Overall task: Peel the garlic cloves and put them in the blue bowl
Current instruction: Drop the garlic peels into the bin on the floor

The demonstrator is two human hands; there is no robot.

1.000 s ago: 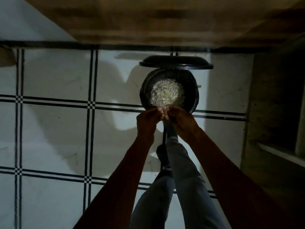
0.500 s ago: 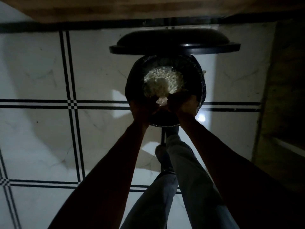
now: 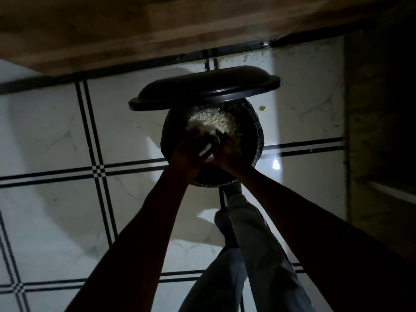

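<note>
Both hands met over the near side of a dark round bin. The left hand (image 3: 188,154) and right hand (image 3: 227,154) had fingers curled in, and together they pinched a small pale garlic clove (image 3: 206,150) between them; grip clenched on it from both sides, though it was too dim to tell which fingers did the holding. The clove sat just above the bin's opening, at the near edge of the pile inside. The bin (image 3: 256,140) held a heap of pale papery garlic skins (image 3: 213,122), lit brighter than anything else. Its dark lid (image 3: 202,91) stood tilted up over the far rim. A small pale scrap (image 3: 261,107) lay on the floor just beyond the bin to the right. The floor (image 3: 56,136) was pale tile crossed by paired dark lines. Grey trouser legs (image 3: 252,255) ran from the bottom toward the bin, and a foot (image 3: 221,218) showed between the forearms. Wooden panelling (image 3: 135,30) ran along the top. No blue bowl visible from here.
</note>
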